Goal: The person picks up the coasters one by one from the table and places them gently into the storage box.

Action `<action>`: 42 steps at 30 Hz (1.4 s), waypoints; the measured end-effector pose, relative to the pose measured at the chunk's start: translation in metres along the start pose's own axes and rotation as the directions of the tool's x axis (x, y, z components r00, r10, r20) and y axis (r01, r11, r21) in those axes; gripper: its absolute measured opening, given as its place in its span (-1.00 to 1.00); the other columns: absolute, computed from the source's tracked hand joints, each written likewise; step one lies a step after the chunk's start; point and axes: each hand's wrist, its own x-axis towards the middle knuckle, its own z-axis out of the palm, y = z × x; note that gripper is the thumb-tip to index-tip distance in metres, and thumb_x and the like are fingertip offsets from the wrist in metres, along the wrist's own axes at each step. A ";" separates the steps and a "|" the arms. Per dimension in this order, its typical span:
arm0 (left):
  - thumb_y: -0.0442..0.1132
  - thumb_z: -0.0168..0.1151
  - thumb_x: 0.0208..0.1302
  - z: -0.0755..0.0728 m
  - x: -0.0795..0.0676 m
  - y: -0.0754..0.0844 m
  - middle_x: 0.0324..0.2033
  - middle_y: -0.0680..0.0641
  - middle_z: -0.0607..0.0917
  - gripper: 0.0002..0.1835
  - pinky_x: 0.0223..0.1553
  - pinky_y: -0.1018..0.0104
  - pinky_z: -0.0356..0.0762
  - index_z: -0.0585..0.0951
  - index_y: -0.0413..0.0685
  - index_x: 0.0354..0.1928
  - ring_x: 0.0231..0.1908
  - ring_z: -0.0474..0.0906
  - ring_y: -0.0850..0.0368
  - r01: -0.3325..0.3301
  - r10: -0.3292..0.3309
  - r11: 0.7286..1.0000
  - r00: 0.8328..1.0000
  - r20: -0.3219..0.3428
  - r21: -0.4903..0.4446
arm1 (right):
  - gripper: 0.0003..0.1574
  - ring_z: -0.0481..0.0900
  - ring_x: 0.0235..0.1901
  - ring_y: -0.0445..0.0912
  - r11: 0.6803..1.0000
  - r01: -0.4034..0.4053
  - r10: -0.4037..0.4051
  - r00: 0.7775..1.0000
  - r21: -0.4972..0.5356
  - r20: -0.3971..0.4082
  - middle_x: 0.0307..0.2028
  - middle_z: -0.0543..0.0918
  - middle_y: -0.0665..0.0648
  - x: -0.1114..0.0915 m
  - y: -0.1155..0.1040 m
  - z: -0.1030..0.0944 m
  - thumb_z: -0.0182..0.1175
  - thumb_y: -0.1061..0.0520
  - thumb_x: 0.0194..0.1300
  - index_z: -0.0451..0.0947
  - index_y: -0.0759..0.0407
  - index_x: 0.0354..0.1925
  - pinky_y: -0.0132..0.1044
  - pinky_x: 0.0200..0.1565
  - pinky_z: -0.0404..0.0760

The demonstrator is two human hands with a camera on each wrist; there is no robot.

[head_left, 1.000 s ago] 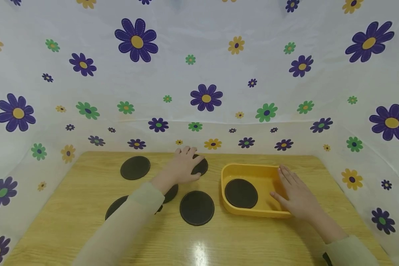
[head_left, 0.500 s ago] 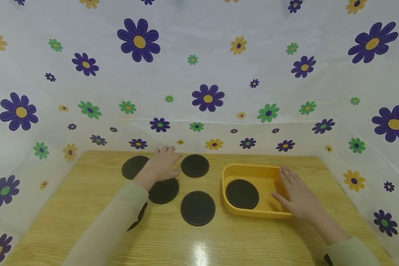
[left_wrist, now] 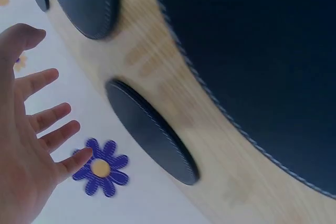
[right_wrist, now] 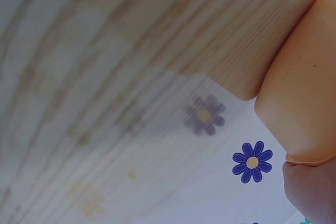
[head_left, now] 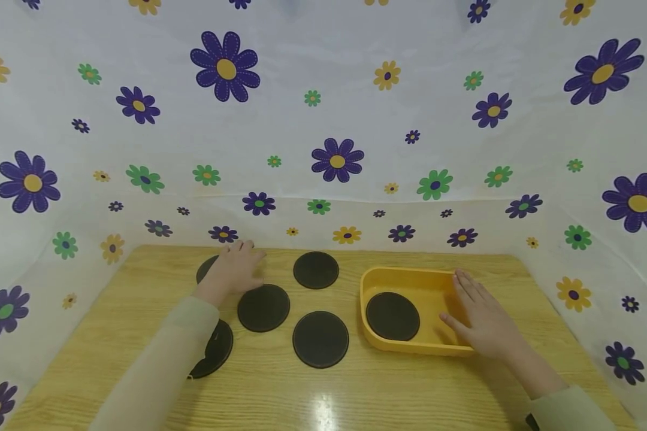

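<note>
Yellow tray (head_left: 374, 276), seemingly black discs (head_left: 320, 338)

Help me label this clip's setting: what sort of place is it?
Probably a staged tabletop booth, not a lived-in room: a small wooden table enclosed by flower-print sheeting, holding only dark round mats and a yellow tray.

Your table (head_left: 356, 395) carried a tray (head_left: 404, 275) right of centre, with one disc (head_left: 392, 316) lying inside it toward its left end. Your right hand (head_left: 482, 320) rested on the tray's right wall. Left of the tray lay five more discs on the table: a far one (head_left: 316, 270) and a near one (head_left: 320, 338) closest to it, a middle one (head_left: 263, 307) further left, another (head_left: 215, 348) partly under your left sleeve, and the far-left one (head_left: 205, 268) partly under your left hand (head_left: 234, 269).
</note>
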 end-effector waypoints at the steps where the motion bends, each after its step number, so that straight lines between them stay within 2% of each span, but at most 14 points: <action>1: 0.13 0.36 0.32 0.001 -0.001 -0.004 0.39 -0.38 0.47 -0.27 0.41 -0.47 0.29 0.53 -0.10 0.42 0.44 0.34 -0.45 0.008 -0.008 1.000 1.000 0.004 -0.009 | 0.12 0.01 0.65 0.35 1.000 0.000 0.000 1.000 -0.001 0.001 0.65 0.04 0.47 0.000 0.000 0.000 0.09 -0.27 0.57 -0.01 0.50 0.62 -0.62 0.43 -0.64; 9: 0.07 0.41 0.22 0.010 -0.008 -0.031 0.44 -0.48 0.39 -0.23 0.39 -0.53 0.27 0.50 -0.11 0.42 0.47 0.25 -0.58 0.062 -0.060 0.997 0.998 0.031 -0.055 | 0.11 0.02 0.64 0.36 1.000 0.004 -0.004 1.000 -0.007 -0.006 0.64 0.06 0.49 -0.001 0.000 0.001 0.09 -0.26 0.58 0.01 0.51 0.62 -0.62 0.43 -0.64; 14: 0.09 0.41 0.21 0.014 -0.012 -0.039 0.43 -0.51 0.37 -0.24 0.36 -0.56 0.29 0.51 -0.11 0.40 0.45 0.25 -0.60 0.086 -0.083 0.995 0.995 0.050 -0.056 | 0.10 0.00 0.65 0.34 1.000 0.006 -0.006 1.000 -0.003 -0.014 0.64 0.05 0.49 -0.001 0.000 0.001 0.08 -0.26 0.58 0.01 0.51 0.62 -0.63 0.42 -0.64; 22: 0.15 0.36 0.23 0.014 -0.014 -0.042 0.43 -0.50 0.37 -0.17 0.35 -0.55 0.32 0.47 -0.13 0.46 0.38 0.33 -0.63 0.095 -0.091 0.995 0.993 0.081 -0.040 | 0.10 0.00 0.65 0.33 1.000 0.000 0.000 1.000 -0.003 -0.011 0.64 0.05 0.47 -0.001 0.000 0.000 0.10 -0.25 0.57 0.01 0.50 0.62 -0.58 0.46 -0.62; 30: 0.15 0.31 0.21 0.017 -0.017 -0.044 0.44 -0.51 0.33 -0.13 0.22 -0.53 0.46 0.40 -0.08 0.52 0.34 0.34 -0.66 0.120 -0.108 0.986 0.989 0.104 -0.117 | 0.11 0.00 0.65 0.35 1.000 -0.014 0.014 1.000 0.005 0.005 0.65 0.04 0.46 -0.001 -0.001 -0.001 0.10 -0.26 0.57 0.01 0.49 0.62 -0.44 0.57 -0.54; 35: 0.09 0.26 0.19 0.022 -0.020 -0.049 0.47 -0.52 0.29 -0.13 0.24 -0.59 0.40 0.37 -0.02 0.55 0.38 0.28 -0.68 0.113 -0.101 0.983 0.991 0.091 -0.147 | 0.11 -0.01 0.65 0.35 1.000 -0.019 0.019 1.000 0.008 0.011 0.66 0.02 0.46 -0.001 -0.003 -0.003 0.10 -0.26 0.57 0.00 0.49 0.62 -0.33 0.63 -0.46; 42: 0.06 0.24 0.18 0.020 -0.025 -0.050 0.50 -0.51 0.28 -0.13 0.32 -0.63 0.27 0.36 0.01 0.57 0.43 0.23 -0.67 0.126 -0.112 0.979 0.989 0.093 -0.160 | 0.11 -0.01 0.65 0.36 1.000 -0.014 0.014 1.000 0.013 0.011 0.65 0.03 0.48 -0.001 -0.003 -0.003 0.09 -0.25 0.58 -0.01 0.50 0.62 -0.42 0.58 -0.53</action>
